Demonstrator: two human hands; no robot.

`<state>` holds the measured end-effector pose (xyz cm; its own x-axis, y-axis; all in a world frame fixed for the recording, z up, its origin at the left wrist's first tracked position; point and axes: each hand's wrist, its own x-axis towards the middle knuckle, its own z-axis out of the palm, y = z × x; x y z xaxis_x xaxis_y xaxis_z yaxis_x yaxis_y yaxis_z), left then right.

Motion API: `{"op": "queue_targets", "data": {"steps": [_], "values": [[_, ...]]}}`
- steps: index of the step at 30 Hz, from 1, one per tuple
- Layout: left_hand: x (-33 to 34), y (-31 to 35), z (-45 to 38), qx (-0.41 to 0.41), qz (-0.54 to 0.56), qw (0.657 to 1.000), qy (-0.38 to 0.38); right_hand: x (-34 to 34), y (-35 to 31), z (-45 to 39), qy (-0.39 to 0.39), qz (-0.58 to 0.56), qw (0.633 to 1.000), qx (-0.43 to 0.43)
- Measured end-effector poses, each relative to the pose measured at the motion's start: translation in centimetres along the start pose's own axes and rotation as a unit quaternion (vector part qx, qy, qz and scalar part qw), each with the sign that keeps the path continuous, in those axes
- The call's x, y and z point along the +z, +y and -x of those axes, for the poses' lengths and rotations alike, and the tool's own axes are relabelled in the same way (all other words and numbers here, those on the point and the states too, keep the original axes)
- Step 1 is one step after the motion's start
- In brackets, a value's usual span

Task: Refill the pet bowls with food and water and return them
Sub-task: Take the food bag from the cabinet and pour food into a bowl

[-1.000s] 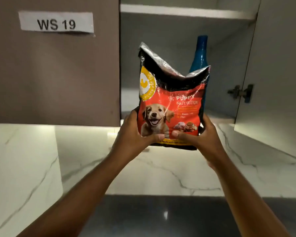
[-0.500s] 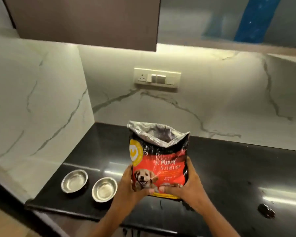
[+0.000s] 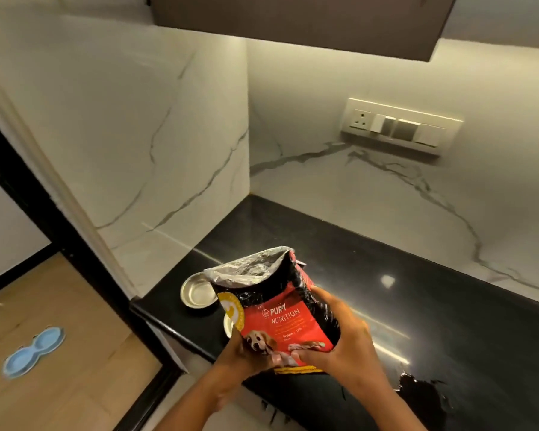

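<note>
Both hands hold a red and black puppy food bag (image 3: 280,315) with its foil top open, tilted left over the black counter (image 3: 417,306). My left hand (image 3: 246,353) grips its lower left corner and my right hand (image 3: 339,340) wraps its right side and bottom. One steel bowl (image 3: 196,292) sits on the counter's left end, just beyond the bag's mouth. A second steel bowl (image 3: 229,326) shows only as a sliver behind the bag. I cannot see inside the bag.
A blue double bowl holder (image 3: 33,351) lies on the wooden floor at the lower left. White marble walls close the counter's left side and back. A switch plate (image 3: 400,126) is on the back wall, and a cabinet (image 3: 293,20) hangs overhead.
The bag came down from the upper cabinet to just above the counter and moved left over the two bowls. It now tilts left. Both hands kept their hold.
</note>
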<state>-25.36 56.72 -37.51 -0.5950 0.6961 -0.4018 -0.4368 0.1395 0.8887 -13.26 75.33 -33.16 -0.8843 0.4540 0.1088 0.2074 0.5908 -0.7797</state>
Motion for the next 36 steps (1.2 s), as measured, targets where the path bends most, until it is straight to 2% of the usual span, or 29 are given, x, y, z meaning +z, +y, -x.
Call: {"op": "queue_targets", "data": {"steps": [8,17,26,36], "values": [[-4.2,-0.9,-2.6,-0.045,0.148,0.988,-0.029,3.0,-3.3,-4.2,-0.024,0.134,0.99,-0.041],[-9.5,-2.4,-5.5,-0.079,0.199,0.972,-0.097,7.4,-5.9,-6.5,-0.042,0.214,0.976,0.018],[-10.8,-3.6,-6.4,-0.124,0.259,0.941,-0.179,9.0,-7.6,-7.4,-0.063,0.318,0.945,0.05],[-9.8,-3.7,-6.5,-0.144,0.323,0.906,-0.232,8.2,-9.1,-8.0,-0.077,0.364,0.927,0.056]]}}
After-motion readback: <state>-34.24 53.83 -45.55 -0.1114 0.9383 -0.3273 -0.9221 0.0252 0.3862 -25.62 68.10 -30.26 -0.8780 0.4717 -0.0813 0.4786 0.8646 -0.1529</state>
